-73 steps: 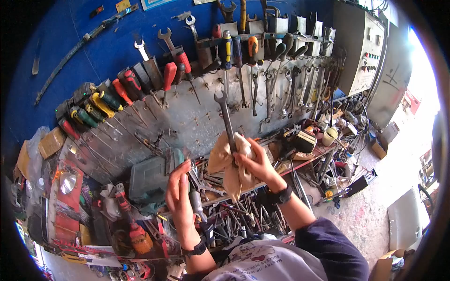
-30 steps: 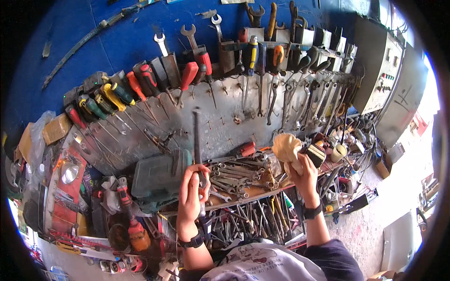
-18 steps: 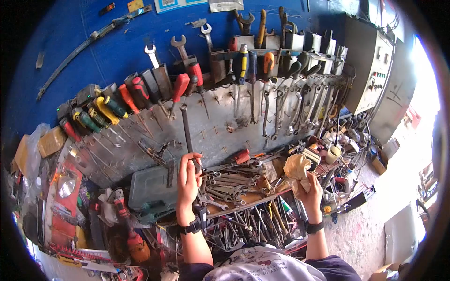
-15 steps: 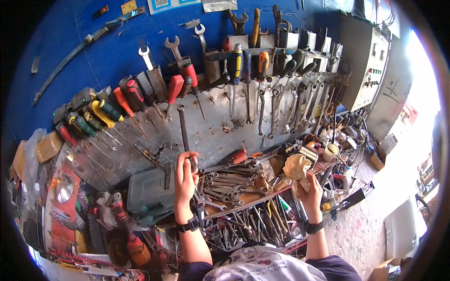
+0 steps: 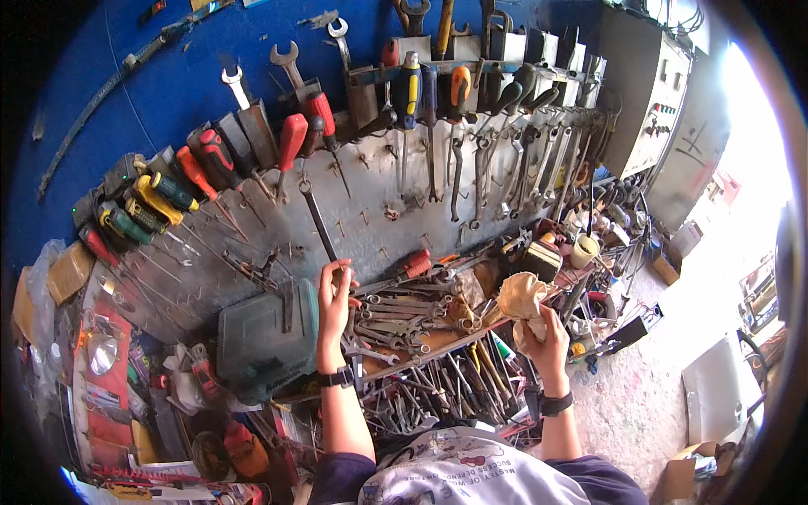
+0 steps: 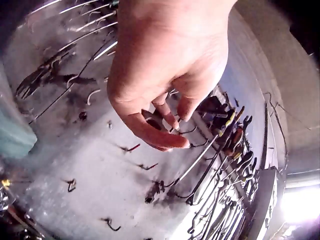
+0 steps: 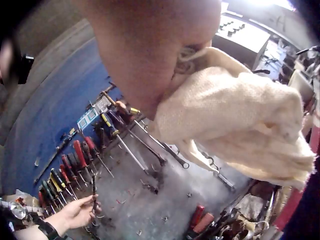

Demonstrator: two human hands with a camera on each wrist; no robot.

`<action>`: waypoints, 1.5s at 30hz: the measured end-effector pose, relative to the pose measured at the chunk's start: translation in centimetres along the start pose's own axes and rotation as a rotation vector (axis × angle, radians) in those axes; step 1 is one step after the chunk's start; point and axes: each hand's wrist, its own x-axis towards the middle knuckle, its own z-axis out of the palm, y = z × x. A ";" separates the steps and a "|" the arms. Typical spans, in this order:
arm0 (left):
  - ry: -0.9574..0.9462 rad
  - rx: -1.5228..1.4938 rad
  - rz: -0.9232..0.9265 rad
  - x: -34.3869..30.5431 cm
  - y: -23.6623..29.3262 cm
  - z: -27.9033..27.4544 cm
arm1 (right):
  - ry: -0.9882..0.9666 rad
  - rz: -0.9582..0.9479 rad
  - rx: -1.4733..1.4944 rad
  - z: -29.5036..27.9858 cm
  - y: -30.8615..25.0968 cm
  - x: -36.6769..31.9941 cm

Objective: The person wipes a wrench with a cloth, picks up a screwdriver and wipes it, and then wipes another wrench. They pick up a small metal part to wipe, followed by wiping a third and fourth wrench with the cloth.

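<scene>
My left hand point(image 5: 333, 307) grips a dark combination wrench point(image 5: 318, 220) at its lower end. The wrench slants up and left, ring end on top, against the grey metal panel point(image 5: 362, 181) in the head view. In the left wrist view the curled fingers point(image 6: 155, 135) hide most of the wrench. The right wrist view shows the same wrench point(image 7: 94, 187) from the side. My right hand point(image 5: 551, 349) holds a crumpled cream cloth point(image 5: 520, 295) over the right part of the bench. In the right wrist view the cloth point(image 7: 235, 110) hangs in folds beside the hand.
Small hooks point(image 6: 115, 225) stick out of the panel. Screwdrivers point(image 5: 290, 143) are racked above, and wrenches point(image 5: 551, 160) hang at the right. Several loose wrenches point(image 5: 396, 316) lie on the bench beside a green-grey case point(image 5: 265, 341). Long tools point(image 5: 429, 391) fill the space underneath.
The wrench passed from my right hand to my left and turned from open end up to ring end up. The cloth moved right with my right hand. Lately the wrench has tilted further left.
</scene>
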 end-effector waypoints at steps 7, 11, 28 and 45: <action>0.054 -0.155 -0.126 4.5 -5.8 -2.3 | 0.006 -0.022 -0.083 -0.4 0.2 -1.4; 0.052 -0.243 -0.071 6.3 -8.0 -2.1 | -0.005 0.002 -0.109 -1.1 0.3 -2.3; -0.021 0.819 -0.328 2.0 -21.9 -2.0 | 0.015 0.077 -0.138 -3.0 2.5 -5.4; -0.326 1.130 -0.363 1.0 -18.1 -2.2 | -0.006 0.130 -0.152 -4.4 3.3 -6.4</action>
